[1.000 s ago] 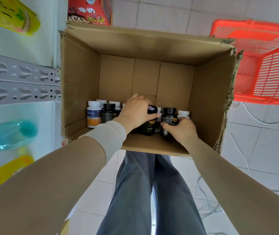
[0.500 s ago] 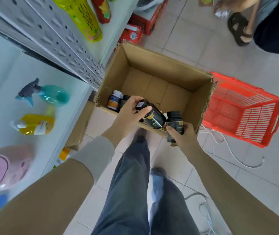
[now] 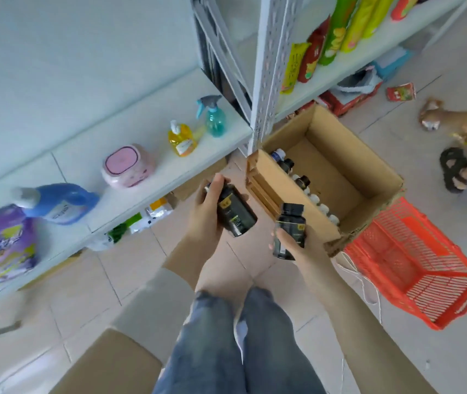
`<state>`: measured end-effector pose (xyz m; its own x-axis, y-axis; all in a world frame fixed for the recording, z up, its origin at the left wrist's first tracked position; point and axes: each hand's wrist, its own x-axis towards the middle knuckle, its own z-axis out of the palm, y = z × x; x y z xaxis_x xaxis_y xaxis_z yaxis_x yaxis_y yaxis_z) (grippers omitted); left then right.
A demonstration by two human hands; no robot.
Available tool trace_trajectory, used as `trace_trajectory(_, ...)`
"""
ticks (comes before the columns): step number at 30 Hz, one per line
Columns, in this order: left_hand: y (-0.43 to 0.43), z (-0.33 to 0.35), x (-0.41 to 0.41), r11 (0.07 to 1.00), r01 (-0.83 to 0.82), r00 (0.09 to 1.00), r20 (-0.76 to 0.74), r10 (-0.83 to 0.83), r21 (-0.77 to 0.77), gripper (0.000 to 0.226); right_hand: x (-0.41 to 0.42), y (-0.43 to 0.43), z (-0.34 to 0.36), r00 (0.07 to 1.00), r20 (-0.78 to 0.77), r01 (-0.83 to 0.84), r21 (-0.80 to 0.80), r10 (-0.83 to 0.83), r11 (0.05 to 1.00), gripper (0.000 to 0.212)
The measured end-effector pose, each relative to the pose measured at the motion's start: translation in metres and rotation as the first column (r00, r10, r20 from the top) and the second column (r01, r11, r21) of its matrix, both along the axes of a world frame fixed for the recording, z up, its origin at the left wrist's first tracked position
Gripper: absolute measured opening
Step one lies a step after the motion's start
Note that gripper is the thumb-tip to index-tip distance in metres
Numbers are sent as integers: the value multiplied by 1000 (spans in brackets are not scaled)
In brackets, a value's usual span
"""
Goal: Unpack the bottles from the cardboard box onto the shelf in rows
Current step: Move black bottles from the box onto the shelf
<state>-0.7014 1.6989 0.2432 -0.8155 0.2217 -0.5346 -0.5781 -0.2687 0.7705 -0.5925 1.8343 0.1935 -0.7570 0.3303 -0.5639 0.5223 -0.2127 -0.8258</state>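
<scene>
My left hand [image 3: 206,211] grips a black bottle [image 3: 236,213] with a yellow label, tilted on its side. In my right hand [image 3: 297,245] is a second black bottle [image 3: 289,230], held nearly upright. Both hands are over the tiled floor, just left of the open cardboard box [image 3: 368,172]. Several more bottles [image 3: 302,182] stand in a line along the box's near wall. The white shelf [image 3: 147,189] runs to the left of my hands.
On the shelf stand a teal spray bottle [image 3: 212,118], a yellow soap pump [image 3: 181,139], a pink tub [image 3: 128,166], a blue jug [image 3: 58,201] and a purple pouch [image 3: 2,245]. A red basket [image 3: 414,263] lies right of the box. Another person's arm and sandal [image 3: 454,166] are at far right.
Both hands lifted the two black bottles out of the box and carried them left toward the shelf. My view swung left, so the box now lies to the right.
</scene>
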Motion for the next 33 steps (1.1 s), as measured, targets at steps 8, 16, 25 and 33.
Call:
trace_trajectory(8, -162, 64, 6, 982, -144, 989, -22, 148, 126, 13, -36, -139, 80, 926, -156, -358, -85, 343, 930, 42)
trace_trajectory(16, -342, 138, 30, 955, -296, 917, -279, 285, 4, 36, -63, -294, 148, 804, -246, -549, 43, 541, 835, 23)
trace_trajectory(25, -461, 227, 23, 867, -498, 729, -526, 438, 32, 35, -104, -408, 248, 541, -412, -762, 130, 733, 635, 59)
trace_trajectory(33, -517, 305, -32, 851, -522, 652, -668, 359, -53, 24, -173, -466, 325, 418, -499, -774, 241, 759, 585, 47)
